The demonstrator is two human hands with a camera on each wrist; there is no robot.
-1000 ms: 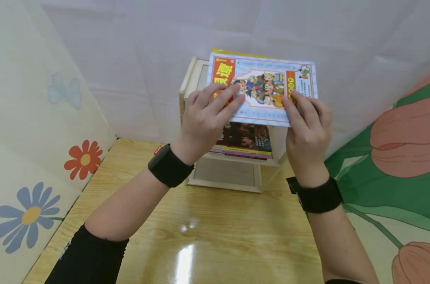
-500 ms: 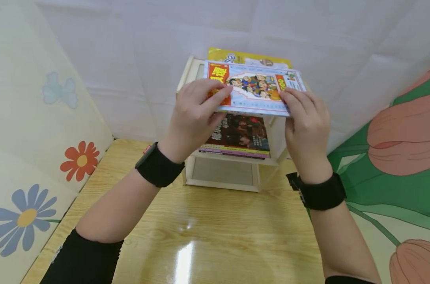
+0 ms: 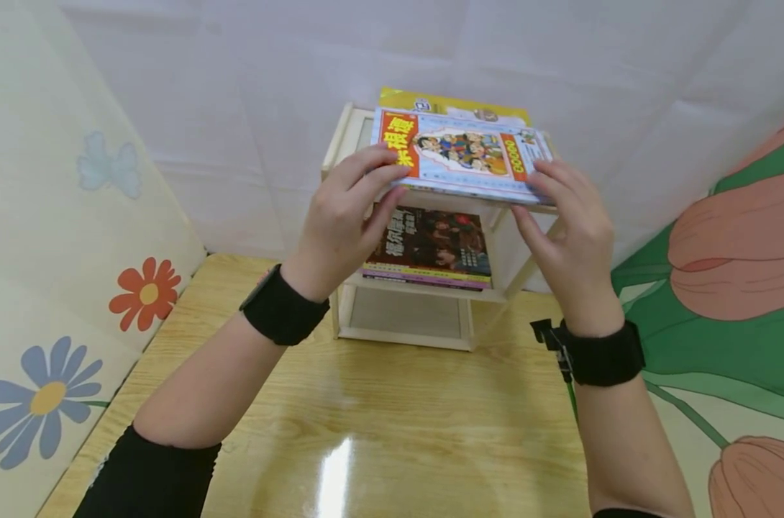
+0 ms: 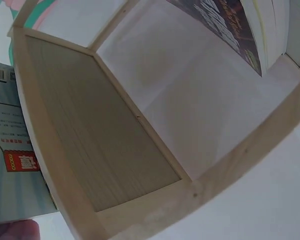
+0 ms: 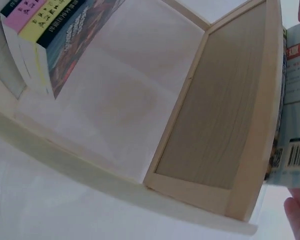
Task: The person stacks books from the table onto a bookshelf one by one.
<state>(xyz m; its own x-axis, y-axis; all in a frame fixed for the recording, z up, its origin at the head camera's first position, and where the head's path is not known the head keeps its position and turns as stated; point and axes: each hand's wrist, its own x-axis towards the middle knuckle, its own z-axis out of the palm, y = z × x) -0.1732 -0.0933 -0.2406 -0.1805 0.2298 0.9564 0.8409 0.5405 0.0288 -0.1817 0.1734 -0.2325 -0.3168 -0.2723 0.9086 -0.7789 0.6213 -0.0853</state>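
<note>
A light-blue comic book [image 3: 463, 155] with a red title strip lies over a yellow book [image 3: 459, 104] on top of a small wooden shelf rack [image 3: 348, 140]. My left hand [image 3: 349, 205] holds the blue book's left front corner, fingertips on the cover and thumb at the front edge. My right hand [image 3: 573, 230] is at its right front corner, fingers over the cover and thumb low by the front edge. In the left wrist view, the back cover [image 4: 10, 195] juts past the rack's edge; in the right wrist view, its barcode [image 5: 299, 154] shows.
On the middle level lies a stack of books [image 3: 431, 241], a dark cover uppermost. The lowest level [image 3: 405, 314] stands on a wood-grain table [image 3: 392, 417]. White cloth [image 3: 288, 144] hangs behind; flower-painted panels [image 3: 49, 216] flank both sides.
The blue book has come lower and toward me, flatter over the rack, showing more of the yellow book. My right fingers have shifted right, with the thumb now visible.
</note>
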